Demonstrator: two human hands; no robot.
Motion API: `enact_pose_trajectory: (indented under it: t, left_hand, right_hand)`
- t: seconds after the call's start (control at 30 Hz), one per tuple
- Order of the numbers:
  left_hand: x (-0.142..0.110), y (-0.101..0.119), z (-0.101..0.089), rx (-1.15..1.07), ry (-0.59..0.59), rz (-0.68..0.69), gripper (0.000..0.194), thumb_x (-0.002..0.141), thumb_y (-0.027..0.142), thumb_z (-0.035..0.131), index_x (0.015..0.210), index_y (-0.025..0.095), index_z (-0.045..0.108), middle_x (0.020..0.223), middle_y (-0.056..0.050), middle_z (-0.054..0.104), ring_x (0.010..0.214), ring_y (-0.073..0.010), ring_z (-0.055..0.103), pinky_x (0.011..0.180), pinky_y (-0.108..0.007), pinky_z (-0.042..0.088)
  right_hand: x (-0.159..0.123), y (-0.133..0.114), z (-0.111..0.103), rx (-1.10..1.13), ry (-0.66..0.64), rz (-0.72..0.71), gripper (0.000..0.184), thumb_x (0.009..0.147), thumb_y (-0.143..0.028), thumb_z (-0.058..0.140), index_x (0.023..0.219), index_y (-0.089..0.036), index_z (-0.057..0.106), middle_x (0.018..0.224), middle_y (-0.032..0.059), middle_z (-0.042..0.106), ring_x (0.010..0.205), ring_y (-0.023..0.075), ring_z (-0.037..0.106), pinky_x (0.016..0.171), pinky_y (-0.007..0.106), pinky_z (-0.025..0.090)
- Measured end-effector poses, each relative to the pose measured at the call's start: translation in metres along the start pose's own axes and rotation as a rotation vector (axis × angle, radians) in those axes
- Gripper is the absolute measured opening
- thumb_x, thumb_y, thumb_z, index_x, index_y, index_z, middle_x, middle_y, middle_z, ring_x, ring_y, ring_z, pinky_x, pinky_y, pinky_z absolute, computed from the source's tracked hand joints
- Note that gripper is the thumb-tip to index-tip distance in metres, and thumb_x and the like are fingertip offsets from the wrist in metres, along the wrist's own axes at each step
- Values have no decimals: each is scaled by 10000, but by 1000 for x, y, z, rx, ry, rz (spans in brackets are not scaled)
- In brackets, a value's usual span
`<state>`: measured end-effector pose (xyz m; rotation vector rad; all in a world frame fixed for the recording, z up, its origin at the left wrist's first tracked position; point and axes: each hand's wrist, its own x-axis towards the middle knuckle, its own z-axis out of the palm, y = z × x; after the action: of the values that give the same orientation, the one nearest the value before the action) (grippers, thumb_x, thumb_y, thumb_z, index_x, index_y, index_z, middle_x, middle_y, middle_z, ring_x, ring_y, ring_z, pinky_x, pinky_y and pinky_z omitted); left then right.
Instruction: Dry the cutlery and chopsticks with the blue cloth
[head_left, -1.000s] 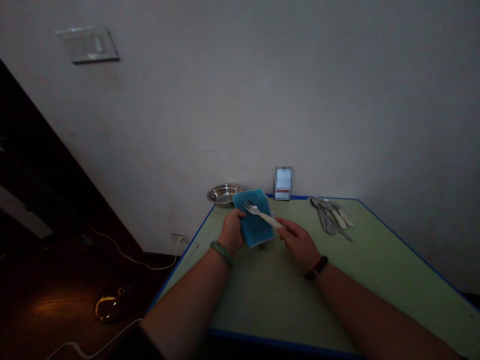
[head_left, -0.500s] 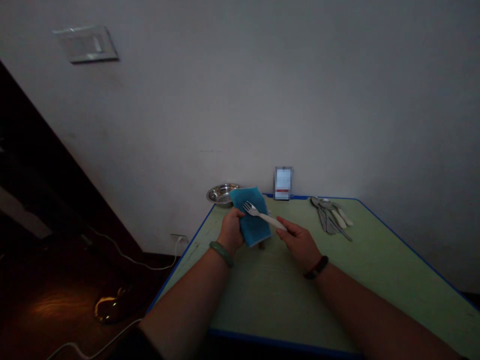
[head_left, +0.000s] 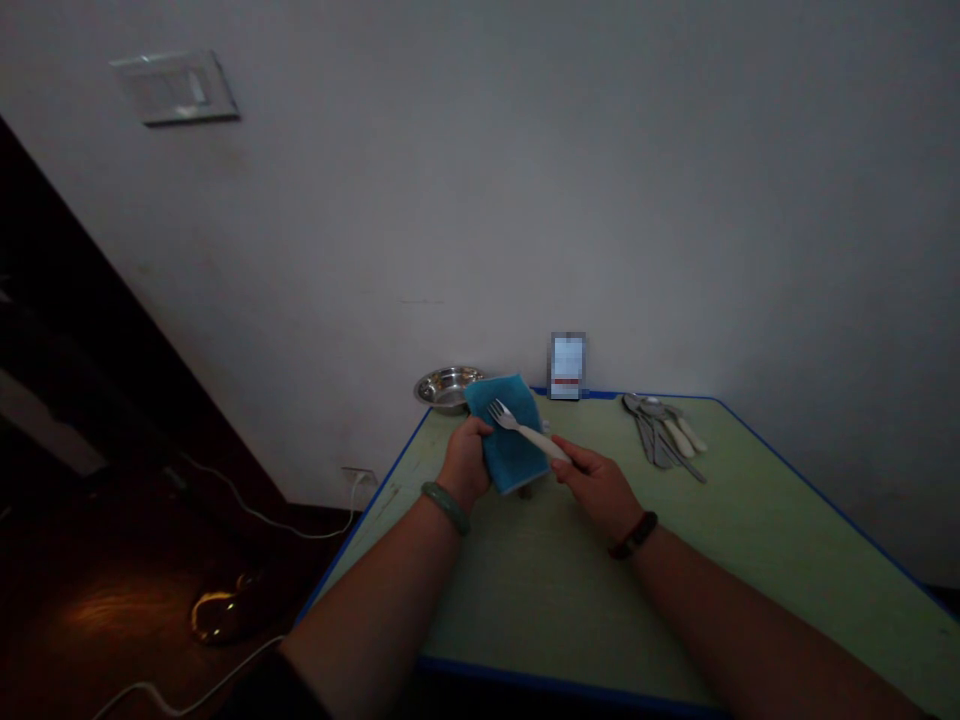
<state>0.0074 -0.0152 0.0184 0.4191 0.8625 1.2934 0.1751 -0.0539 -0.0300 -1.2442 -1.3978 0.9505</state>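
The left hand [head_left: 465, 465] is gripping a teal cloth [head_left: 514, 445], its fingers curled together around the edge. The right hand [head_left: 598, 490] is pinching a white-handled fork [head_left: 527, 433], fingers closed on the handle, and the tines seem to be lying against the cloth, though the dim light blurs this. Behind the cloth, a steel bowl [head_left: 448, 390] is sitting to the left, and spoons [head_left: 660, 430] are lying to the right.

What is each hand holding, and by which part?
The left hand grips a blue cloth by its near left edge; the right hand holds a white-handled fork by the end of its handle.
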Motion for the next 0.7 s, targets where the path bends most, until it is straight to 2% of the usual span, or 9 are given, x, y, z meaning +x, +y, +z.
enact_pose_trajectory:
  t: [0.2, 0.37, 0.53, 0.7]
  left_hand:
    - [0, -2, 0, 24, 10, -26, 385, 555, 98, 490, 906, 148, 641, 641, -53, 699, 640, -259, 709, 695, -428, 606]
    - [0, -2, 0, 23, -12, -54, 398, 557, 109, 483, 922, 137, 640, 639, -61, 698, 641, -271, 709, 691, -447, 603]
    - [-3, 1, 2, -10, -2, -55, 430, 602, 109, 488, 1000, 134, 649, 724, -74, 735, 682, -269, 723, 719, -443, 602]
    - [-5, 3, 3, 1, 33, -53, 413, 680, 161, 489, 1045, 88, 666, 727, -104, 743, 697, -287, 726, 727, -457, 599]
  right_hand:
    - [0, -1, 0, 9, -6, -25, 576, 728, -442, 646, 1234, -168, 682, 1001, 71, 745, 873, 228, 660, 838, 389, 514]
    - [1, 0, 0, 0, 9, -58, 560, 720, -450, 651, 1209, -181, 699, 976, 59, 758, 847, 224, 673, 816, 384, 532]
    - [1, 2, 0, 11, 5, -62, 541, 719, -438, 658, 1201, -197, 701, 980, 48, 766, 836, 219, 688, 812, 383, 547]
    - [1, 3, 0, 8, 35, -89, 497, 720, -427, 675, 1174, -231, 714, 1059, 35, 756, 933, 238, 692, 875, 406, 538]
